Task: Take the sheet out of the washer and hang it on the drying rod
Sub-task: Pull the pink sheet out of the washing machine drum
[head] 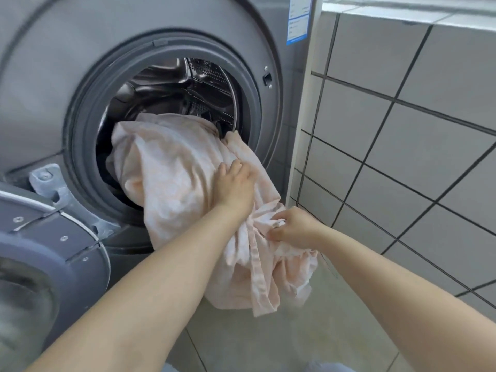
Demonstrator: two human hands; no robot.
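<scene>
A pale pink sheet (pixel 171 167) spills out of the round mouth of the grey front-loading washer (pixel 80 65) and hangs down toward the floor. Part of it still lies inside the steel drum (pixel 188 87). My left hand (pixel 234 186) grips the sheet high up, just outside the door opening. Lower and to the right, my right hand (pixel 294 226) is closed on a bunched fold of the same sheet. The drying rod is not in view.
The washer door (pixel 48 251) stands swung open at the lower left, close to my left forearm. A white tiled wall (pixel 402 130) rises right beside the washer. Pale floor tiles (pixel 268 339) lie below the hanging sheet.
</scene>
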